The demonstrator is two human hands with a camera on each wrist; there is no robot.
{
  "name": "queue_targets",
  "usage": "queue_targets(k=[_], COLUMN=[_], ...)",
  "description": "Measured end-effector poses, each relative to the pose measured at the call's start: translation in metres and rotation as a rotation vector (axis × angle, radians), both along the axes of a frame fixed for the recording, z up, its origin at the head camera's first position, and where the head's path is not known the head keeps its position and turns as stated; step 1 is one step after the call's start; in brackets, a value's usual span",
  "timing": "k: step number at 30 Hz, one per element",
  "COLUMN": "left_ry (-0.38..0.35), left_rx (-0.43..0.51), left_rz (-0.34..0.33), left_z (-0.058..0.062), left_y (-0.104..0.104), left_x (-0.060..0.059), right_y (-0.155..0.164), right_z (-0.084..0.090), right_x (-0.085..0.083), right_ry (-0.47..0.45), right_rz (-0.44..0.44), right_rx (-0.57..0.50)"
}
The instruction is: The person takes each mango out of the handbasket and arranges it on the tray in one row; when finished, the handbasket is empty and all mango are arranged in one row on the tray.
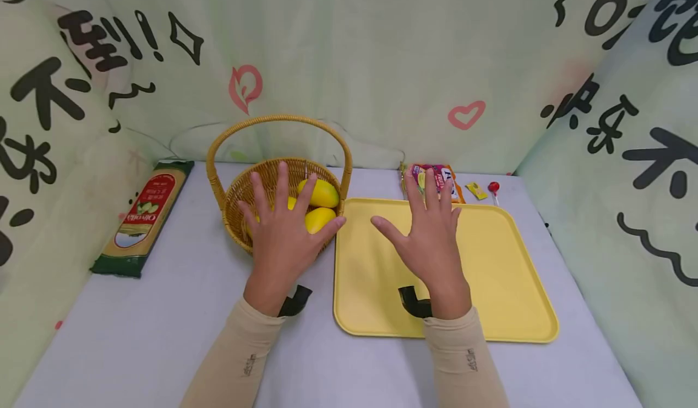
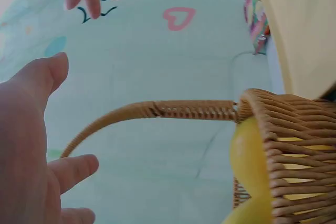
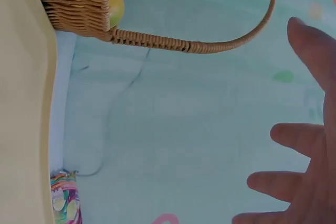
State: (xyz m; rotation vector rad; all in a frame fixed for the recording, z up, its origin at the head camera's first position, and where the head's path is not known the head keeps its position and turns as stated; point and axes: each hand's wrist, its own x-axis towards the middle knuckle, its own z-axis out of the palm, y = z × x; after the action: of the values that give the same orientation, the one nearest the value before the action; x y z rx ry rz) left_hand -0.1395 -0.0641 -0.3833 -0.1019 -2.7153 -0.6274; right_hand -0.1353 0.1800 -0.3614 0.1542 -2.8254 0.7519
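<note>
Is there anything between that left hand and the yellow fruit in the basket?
Nothing visible. The left hand hovers open above the basket, forward of its arched handle, and the yellow fruit lie uncovered below the spread fingers.

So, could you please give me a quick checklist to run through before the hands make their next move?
1. Left hand free, fingers spread: ok.
2. Right hand free, fingers spread: ok.
3. Yellow fruits sitting in the wicker basket: ok.
4. Basket handle upright, arching over the fruit: ok.
5. Yellow tray bare under the right hand: ok.
6. Whether the left hand touches the fruit: cannot tell.
</note>
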Motion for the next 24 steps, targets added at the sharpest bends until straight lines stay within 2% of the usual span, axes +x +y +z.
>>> queue_targets(k=[3,8,13,16,19,24], left_ry=[0.048,0.145,0.226,0.264,0.264,0.211], left_rx=[0.058,0.201,0.311,0.397,0.508,0.726], left_rz=[-0.039,-0.119,-0.127,-0.094,-0.033,0.136], left_z=[0.007,0.017,0.016,0.007,-0.003,-0.022], left_y=[0.000,-0.001,-0.007,-0.014,-0.024,-0.043], left_x=[0.006,0.020,0.031,0.034,0.037,0.042], right_y=[0.002,0.006,0.012,0.016,0.018,0.021], right_z=[0.007,0.014,0.012,0.008,0.002,-0.018], right_x=[0.007,0.025,0.036,0.040,0.042,0.042], right_ry=[0.042,0.057,0.099,0.063,0.006,-0.048], right_rz=[-0.004,-0.026,-0.017,0.020,0.061,0.092], right_rx=[-0.065,-0.133,-0.206,-0.290,-0.381,-0.555])
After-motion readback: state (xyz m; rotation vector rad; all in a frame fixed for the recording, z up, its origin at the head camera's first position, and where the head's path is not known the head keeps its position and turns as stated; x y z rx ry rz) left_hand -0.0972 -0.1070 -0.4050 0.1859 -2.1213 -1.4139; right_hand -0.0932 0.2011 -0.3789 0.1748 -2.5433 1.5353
